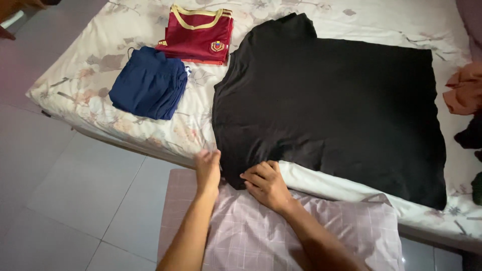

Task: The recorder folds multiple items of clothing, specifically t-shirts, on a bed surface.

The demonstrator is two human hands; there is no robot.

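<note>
Both the left hand (208, 168) and right hand (265, 183) pinch the black T-shirt (326, 110) at its 7 o'clock corner; overhanging the bed (90, 95), it could slip floorward.

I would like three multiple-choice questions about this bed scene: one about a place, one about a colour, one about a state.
1. Where does the folded navy garment lie?
A. left of the black T-shirt
B. on the floor
C. on top of the black T-shirt

2. What colour is the folded jersey at the far edge of the bed?
A. green
B. dark red with yellow trim
C. white

3. How is the black T-shirt lying?
A. rolled into a ball
B. hanging on a hanger
C. spread flat

Answers:
1. A, it rests on the floral sheet to the shirt's left.
2. B, the yellow collar shows.
3. C, it lies flat while the left hand and right hand touch its near corner.
</note>
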